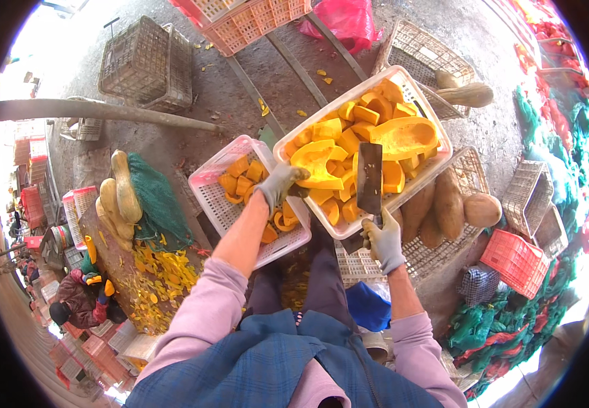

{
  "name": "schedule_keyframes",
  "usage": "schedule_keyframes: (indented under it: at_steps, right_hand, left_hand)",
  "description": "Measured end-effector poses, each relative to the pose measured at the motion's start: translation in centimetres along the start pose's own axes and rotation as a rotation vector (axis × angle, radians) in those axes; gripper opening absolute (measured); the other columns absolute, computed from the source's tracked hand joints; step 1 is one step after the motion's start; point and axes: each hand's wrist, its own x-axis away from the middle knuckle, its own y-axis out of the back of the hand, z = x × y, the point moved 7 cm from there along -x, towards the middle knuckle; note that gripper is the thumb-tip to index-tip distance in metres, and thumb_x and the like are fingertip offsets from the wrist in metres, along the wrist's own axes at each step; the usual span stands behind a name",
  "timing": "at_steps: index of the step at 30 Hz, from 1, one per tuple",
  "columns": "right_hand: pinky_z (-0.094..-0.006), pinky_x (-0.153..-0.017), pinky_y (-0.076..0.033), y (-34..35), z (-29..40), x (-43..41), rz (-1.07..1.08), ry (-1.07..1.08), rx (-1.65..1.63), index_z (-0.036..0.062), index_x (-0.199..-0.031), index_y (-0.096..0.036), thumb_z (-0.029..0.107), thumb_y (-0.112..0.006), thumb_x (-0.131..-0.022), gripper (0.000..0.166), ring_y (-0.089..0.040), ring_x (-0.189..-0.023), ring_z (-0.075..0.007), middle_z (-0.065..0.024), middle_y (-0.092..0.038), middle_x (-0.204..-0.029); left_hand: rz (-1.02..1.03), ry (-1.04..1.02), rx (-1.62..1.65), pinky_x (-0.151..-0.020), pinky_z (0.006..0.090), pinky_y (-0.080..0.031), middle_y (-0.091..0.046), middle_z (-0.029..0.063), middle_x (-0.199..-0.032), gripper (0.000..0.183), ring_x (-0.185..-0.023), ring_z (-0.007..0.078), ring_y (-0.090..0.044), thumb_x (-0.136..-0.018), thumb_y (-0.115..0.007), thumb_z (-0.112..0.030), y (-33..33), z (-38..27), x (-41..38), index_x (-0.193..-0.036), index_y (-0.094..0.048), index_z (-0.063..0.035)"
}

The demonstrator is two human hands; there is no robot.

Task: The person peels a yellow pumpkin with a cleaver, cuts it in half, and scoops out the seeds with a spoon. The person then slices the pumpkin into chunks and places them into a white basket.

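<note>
My gloved left hand (283, 184) grips one end of a hollowed pumpkin piece (317, 164) over the large white-rimmed crate. In my gloved right hand (385, 238) is a cleaver (370, 178), its broad dark blade lying over the pumpkin chunks. The large crate (440, 166) is heaped with orange pumpkin chunks (366, 115), and a big scooped-out half (404, 137) rests on top. Left of it, partly under my left forearm, stands a pink and white plastic crate (208, 204) with several cut pumpkin blocks (241, 176) inside.
Whole long pumpkins (450, 204) lie in a mesh crate at right; more pumpkins (121, 188) rest by green netting (154, 199) at left. Yellow peelings (169, 273) cover the surface near a seated person (83, 301). Metal rails (297, 69) run ahead beneath stacked crates (253, 25).
</note>
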Motion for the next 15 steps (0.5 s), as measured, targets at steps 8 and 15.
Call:
schedule_keyframes:
  at_steps: [8,15]
  right_hand:
    - [-0.0313,-0.057,-0.048,1.6,6.8,0.8,-0.009,0.489,0.490,0.0010,-0.112,-0.061,0.011,-0.066,-0.083,0.032,-0.061,-0.059,-0.0173,-0.0142,-0.062,-0.068]
    - [-0.0256,-0.056,-0.046,0.4,-3.2,-1.9,-0.132,0.113,0.044,-0.0003,-0.109,-0.061,0.007,-0.065,-0.084,0.027,-0.054,-0.061,-0.0072,-0.0023,-0.060,-0.068]
  left_hand:
    - [0.111,-0.013,-0.304,-0.059,0.0388,-0.062,-0.066,0.0163,-0.101,0.036,-0.078,0.0269,-0.070,-0.079,-0.069,-0.003,-2.2,-4.7,-2.1,-0.113,-0.058,0.0037]
    - [0.093,-0.004,-1.265,-0.067,0.0402,-0.053,-0.069,0.0210,-0.093,0.038,-0.081,0.0319,-0.069,-0.074,-0.066,-0.023,-6.0,-7.7,-4.6,-0.097,-0.068,0.0068]
